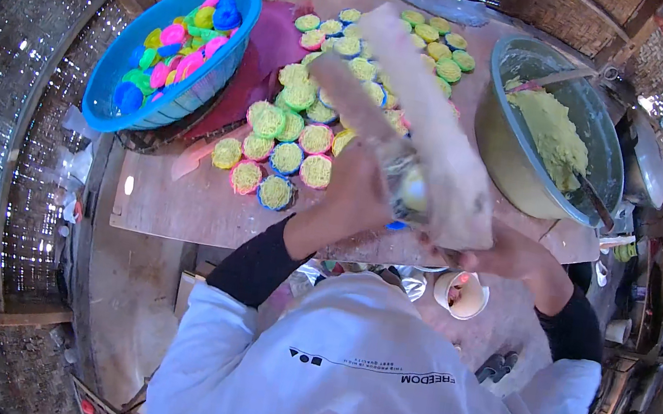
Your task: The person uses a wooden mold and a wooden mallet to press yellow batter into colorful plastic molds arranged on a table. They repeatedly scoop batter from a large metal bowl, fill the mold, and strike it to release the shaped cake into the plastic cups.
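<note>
Both hands are closed on a wooden hand press (437,120), smeared by motion, made of a long pale bar and a shorter brown one. A shiny, partly see-through round part sits between the bars. My left hand (353,189) wraps around the press near the shorter bar. My right hand (507,253) grips the near end of the pale bar; some of its fingers are hidden. Beneath and beyond the press, many small colourful cups (286,158) filled with pale yellow-green strands stand close together on the table (169,214).
At the left, a blue basket (96,102) holds pink, blue, green and yellow cups. On the right stands a large basin (515,169) with pale green dough (549,136) and utensils in it. A white bucket (462,306) is on the floor below the table's near edge.
</note>
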Demonstrator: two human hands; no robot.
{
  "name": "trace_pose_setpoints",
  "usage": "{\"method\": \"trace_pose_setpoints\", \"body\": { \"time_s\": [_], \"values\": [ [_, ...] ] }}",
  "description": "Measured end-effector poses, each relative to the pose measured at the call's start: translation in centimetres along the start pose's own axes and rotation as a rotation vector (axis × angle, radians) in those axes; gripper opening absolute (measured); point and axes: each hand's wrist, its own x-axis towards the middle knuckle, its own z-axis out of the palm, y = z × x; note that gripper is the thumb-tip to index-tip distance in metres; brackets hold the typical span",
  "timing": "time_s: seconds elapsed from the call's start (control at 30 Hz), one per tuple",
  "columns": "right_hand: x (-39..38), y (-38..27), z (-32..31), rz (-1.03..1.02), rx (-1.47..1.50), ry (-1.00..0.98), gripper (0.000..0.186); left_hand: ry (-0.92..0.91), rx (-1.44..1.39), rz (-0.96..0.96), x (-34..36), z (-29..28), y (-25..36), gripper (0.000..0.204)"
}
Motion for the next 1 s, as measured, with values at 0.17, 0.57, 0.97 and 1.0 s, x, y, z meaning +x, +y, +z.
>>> {"method": "trace_pose_setpoints", "body": {
  "time_s": [0.17, 0.57, 0.97, 1.0],
  "values": [
    [-2.6, -2.8, 2.2, -0.019, -0.057, 0.063, 0.078, -0.364, -0.629, 0.132, 4.7, -3.3, -0.6, 0.064],
    [-0.5, -3.9, -1.1, 0.356, 0.031, 0.087, 0.058, -0.286, -2.008, 0.042, 6.3, 0.4, -6.0, 0.049],
    [2.6, -3.0, 0.3, 0.434, -0.540, 0.344, 0.071, -0.151, -2.114, -0.141, 3.5, 0.6, -10.5, 0.042],
    [2.7, -3.2, 0.5, 0.439, -0.535, 0.328, 0.071, -0.143, -2.122, -0.153, 3.4, 0.5, -10.4, 0.042]
  ]
}}
